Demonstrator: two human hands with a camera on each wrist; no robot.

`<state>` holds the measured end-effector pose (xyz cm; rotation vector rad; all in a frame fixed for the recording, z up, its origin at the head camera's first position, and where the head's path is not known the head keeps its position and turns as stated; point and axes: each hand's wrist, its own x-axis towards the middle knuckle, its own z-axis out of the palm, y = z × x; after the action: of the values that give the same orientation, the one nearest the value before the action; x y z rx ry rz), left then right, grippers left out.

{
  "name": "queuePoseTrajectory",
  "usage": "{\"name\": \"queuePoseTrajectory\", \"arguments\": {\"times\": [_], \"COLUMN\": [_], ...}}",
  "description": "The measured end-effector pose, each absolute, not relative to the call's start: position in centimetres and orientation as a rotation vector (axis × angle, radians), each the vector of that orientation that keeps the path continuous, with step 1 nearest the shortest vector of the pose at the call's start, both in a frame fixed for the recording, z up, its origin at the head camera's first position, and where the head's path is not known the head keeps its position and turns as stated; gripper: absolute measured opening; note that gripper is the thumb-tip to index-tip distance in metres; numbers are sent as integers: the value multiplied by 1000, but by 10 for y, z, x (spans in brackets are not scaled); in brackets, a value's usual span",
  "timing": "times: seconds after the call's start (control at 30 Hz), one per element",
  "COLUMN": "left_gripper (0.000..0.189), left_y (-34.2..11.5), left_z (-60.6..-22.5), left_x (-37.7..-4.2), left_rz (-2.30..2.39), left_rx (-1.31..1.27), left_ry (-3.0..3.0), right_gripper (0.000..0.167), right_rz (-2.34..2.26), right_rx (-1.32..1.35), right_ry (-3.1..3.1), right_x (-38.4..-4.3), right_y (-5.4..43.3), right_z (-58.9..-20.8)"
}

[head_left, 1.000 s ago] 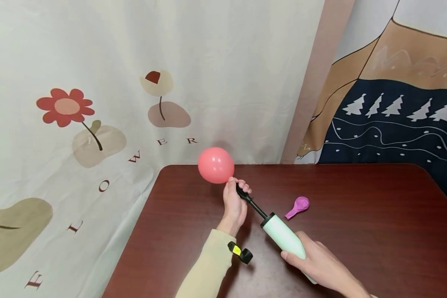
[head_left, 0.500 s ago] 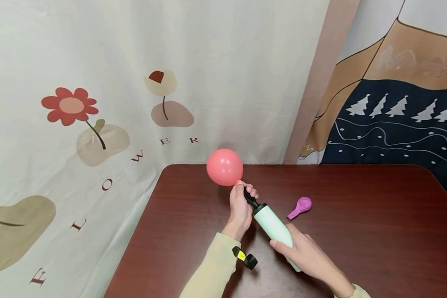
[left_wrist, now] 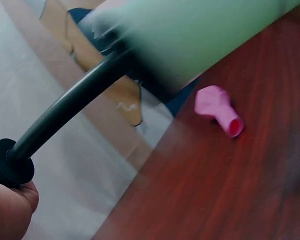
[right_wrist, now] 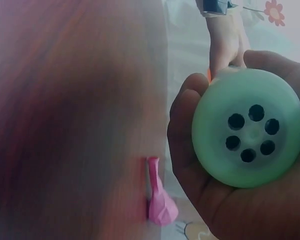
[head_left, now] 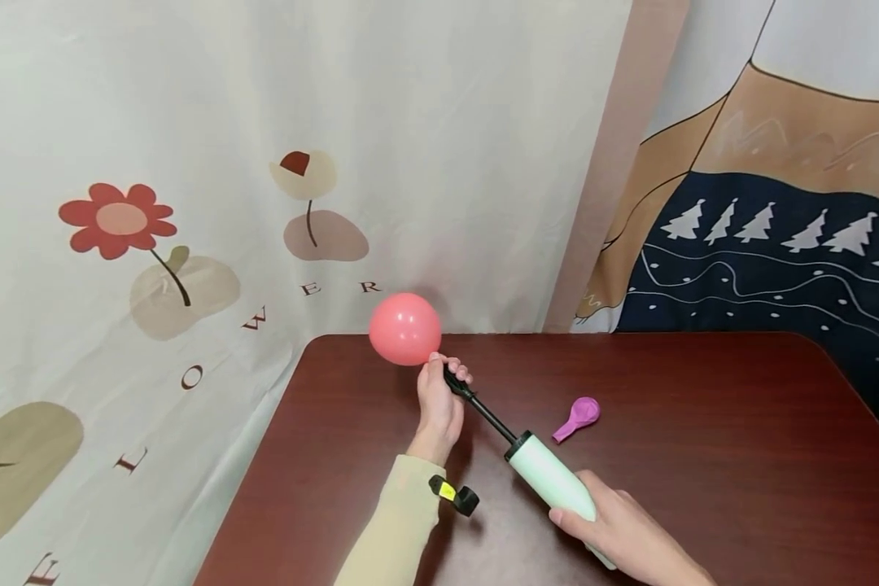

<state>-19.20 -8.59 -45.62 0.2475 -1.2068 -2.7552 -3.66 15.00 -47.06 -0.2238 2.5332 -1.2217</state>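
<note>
A round, partly inflated red balloon (head_left: 405, 330) sits at the fingertips of my left hand (head_left: 438, 403), its neck hidden by the thumb and fingers. That hand grips the black front end of a balloon pump (head_left: 553, 476). My right hand (head_left: 623, 525) holds the pump's pale green barrel, and the black rod (head_left: 493, 415) shows between the two hands. In the right wrist view, fingers wrap the barrel, whose round end cap (right_wrist: 255, 132) has several holes. The barrel is blurred in the left wrist view.
A limp purple balloon (head_left: 577, 419) lies on the dark red-brown table (head_left: 674, 456), to the right of the pump. Behind the table hang a pale curtain with flower prints (head_left: 447, 163) and a dark-blue patterned cloth (head_left: 747, 268).
Half a second ago my right hand had the barrel pushed up against the left hand with the rod hidden. Now it is drawn back and the rod shows again. The head view has shifted slightly.
</note>
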Motion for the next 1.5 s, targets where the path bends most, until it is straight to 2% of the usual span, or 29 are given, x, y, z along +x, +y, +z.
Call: {"name": "queuePoseTrajectory", "arguments": {"times": [0.13,0.37,0.57,0.8,1.17,1.5], "left_gripper": [24,23,23,23,22,26], "left_y": [-92,-76,-61,-54,-66,-94], "left_z": [-456,-465,-474,-480,-471,-461], "left_x": [-191,-178,-162,-152,-159,-185], "left_rz": [-2738,-2786,-2830,-2846,-2819,-2779], "left_rx": [242,275,256,222,155,204], "left_ry": [-1223,-1222,-1242,-1254,-1248,-1100], "right_gripper": [49,52,44,43,41,49], "right_rz": [-1190,-1178,-1309,-1350,-1363,-1243], "right_rx": [-219,-263,-347,-292,-289,-254], "right_ry": [2514,2543,2581,2566,2560,2492], "right_x": [-33,-41,-51,-55,-53,-39], "right_y": [154,148,134,126,126,148], "right_z": [-473,-472,-472,-475,-474,-473]}}
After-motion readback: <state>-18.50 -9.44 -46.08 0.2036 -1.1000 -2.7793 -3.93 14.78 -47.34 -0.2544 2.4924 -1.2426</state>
